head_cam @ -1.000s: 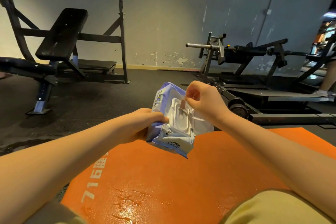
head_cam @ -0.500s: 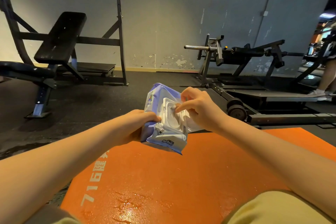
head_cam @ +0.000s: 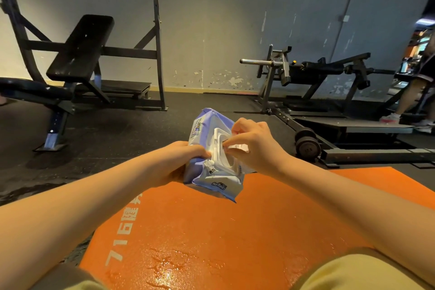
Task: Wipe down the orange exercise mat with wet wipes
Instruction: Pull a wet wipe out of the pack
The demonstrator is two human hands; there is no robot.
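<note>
Pack of wet wipes point(head_cam: 213, 179) sits in the air between both hands, above the far part of the orange exercise mat point(head_cam: 235, 231), its long axis running away from the person. The left hand point(head_cam: 181, 160) clamps its left side, fingers point(head_cam: 201, 152) wrapped round the soft body. The right hand point(head_cam: 255, 146) is nearer the white lid point(head_cam: 217, 146). Its fingers point(head_cam: 237, 143) bunch at the opening, just left of their tips. Whether they pinch a wipe I cannot tell. The next move looks like a pull upward while the left holds firm.
</note>
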